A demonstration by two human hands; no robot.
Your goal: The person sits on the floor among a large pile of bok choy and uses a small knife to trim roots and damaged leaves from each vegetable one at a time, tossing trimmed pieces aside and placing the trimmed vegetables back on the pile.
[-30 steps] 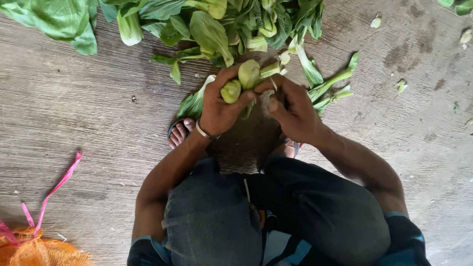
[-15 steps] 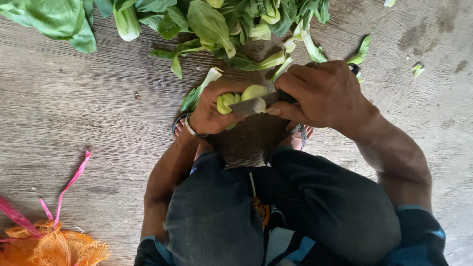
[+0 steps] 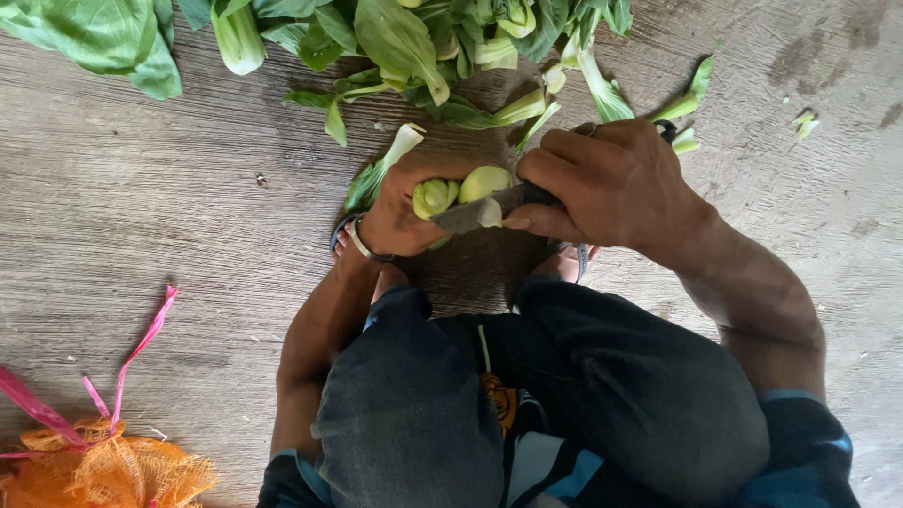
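I squat over a wooden floor, knees in dark trousers below. My left hand [image 3: 406, 209] grips two pale green bok choy heads [image 3: 458, 191] by their stems, just above my knees. My right hand [image 3: 602, 183] is closed on a knife [image 3: 468, 215]; the grey blade lies across the cut base of the bok choy, with a small trimmed piece on it. The knife handle is hidden inside my fist. Both hands touch at the vegetable.
A heap of leafy bok choy [image 3: 395, 38] lies along the top edge, with loose trimmed leaves [image 3: 381, 169] and stalks [image 3: 682, 103] around my hands. An orange net bag [image 3: 113, 466] with pink ties lies at the bottom left. Sandalled feet show beneath my hands.
My right hand has moved up and over the bok choy, bringing the knife blade across its base. The left hand keeps hold of the heads and has turned them slightly.
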